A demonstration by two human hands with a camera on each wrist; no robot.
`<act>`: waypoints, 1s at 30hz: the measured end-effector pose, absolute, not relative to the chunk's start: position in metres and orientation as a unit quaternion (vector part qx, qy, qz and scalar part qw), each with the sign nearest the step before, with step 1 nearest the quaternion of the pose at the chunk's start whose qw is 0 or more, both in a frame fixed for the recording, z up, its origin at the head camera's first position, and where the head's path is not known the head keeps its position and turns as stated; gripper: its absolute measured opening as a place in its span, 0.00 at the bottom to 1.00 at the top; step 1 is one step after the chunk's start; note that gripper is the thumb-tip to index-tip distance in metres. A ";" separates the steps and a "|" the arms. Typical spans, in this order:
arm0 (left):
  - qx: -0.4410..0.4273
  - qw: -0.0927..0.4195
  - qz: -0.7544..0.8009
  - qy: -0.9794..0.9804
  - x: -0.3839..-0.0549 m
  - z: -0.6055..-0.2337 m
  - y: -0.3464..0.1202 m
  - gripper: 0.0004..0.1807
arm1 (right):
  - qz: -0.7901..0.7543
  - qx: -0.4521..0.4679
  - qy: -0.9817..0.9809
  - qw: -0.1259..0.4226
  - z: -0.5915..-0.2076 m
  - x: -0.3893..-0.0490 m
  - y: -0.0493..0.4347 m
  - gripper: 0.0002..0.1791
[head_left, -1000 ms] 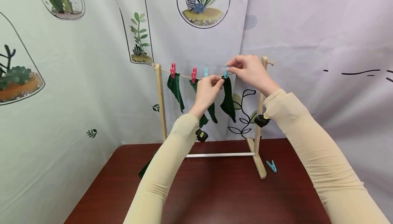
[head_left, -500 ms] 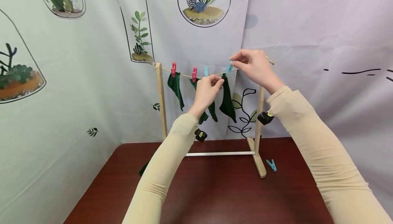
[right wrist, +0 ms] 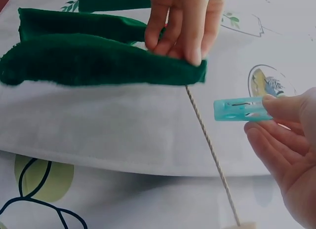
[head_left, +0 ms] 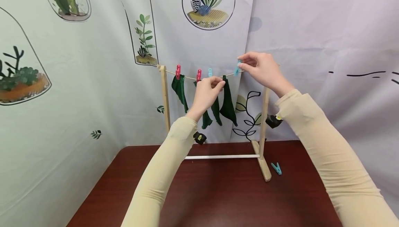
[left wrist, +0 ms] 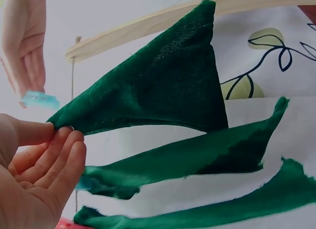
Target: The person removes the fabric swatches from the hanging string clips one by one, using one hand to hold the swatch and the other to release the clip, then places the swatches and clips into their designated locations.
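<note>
My left hand [head_left: 205, 94] pinches the top corner of a dark green cloth piece [left wrist: 158, 81] between thumb and fingertips, at the string line [right wrist: 207, 135]. The cloth hangs down from the fingers and widens toward its lower end. To the right and slightly higher, my right hand [head_left: 263, 70] holds a light blue clothespin [right wrist: 237, 109] between thumb and fingers. That clothespin is apart from the cloth. Left of this cloth hang several other green pieces [head_left: 179, 90], with red clothespins [head_left: 178, 72] and another blue clothespin [head_left: 210, 72] on the line. My left hand partly covers the middle ones.
The line runs between the left post [head_left: 165, 99] and right post [head_left: 264, 123] of a wooden stand, with a white bar [head_left: 222, 157] low down. A loose blue clothespin [head_left: 276, 168] lies on the red-brown table [head_left: 218, 192]. Behind hangs a printed curtain [head_left: 296, 23].
The right hand has pulled the blue clothespin off the cloth and moved right with it. The left hand and the pinched cloth corner have shifted slightly left.
</note>
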State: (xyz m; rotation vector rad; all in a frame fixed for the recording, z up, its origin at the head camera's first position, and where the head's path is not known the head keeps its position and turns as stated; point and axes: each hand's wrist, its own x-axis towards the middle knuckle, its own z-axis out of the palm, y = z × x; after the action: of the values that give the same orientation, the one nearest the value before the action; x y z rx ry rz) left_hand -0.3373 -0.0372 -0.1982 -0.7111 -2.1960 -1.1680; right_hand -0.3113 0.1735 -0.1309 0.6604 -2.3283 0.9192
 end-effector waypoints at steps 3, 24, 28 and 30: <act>-0.267 0.277 -0.432 -0.815 -0.332 -0.193 -0.045 0.14 | 0.342 0.240 -0.868 0.269 -0.130 -0.309 0.178 0.22; -0.212 0.367 -0.408 -0.809 -0.288 -0.164 -0.170 0.14 | 0.410 0.169 -0.835 0.324 -0.131 -0.285 0.251 0.25; -0.172 0.378 -0.403 -0.815 -0.281 -0.166 -0.202 0.15 | 0.437 0.146 -0.831 0.312 -0.135 -0.280 0.271 0.25; -0.153 0.383 -0.398 -0.820 -0.277 -0.168 -0.218 0.16 | 0.447 0.134 -0.829 0.307 -0.138 -0.277 0.282 0.25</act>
State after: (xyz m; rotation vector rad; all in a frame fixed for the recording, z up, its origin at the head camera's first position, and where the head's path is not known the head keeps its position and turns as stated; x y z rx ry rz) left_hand -0.2772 -0.2178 -0.1679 -0.3894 -2.0908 -1.0140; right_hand -0.2774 0.2819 -0.1381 0.3538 -2.1943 1.1829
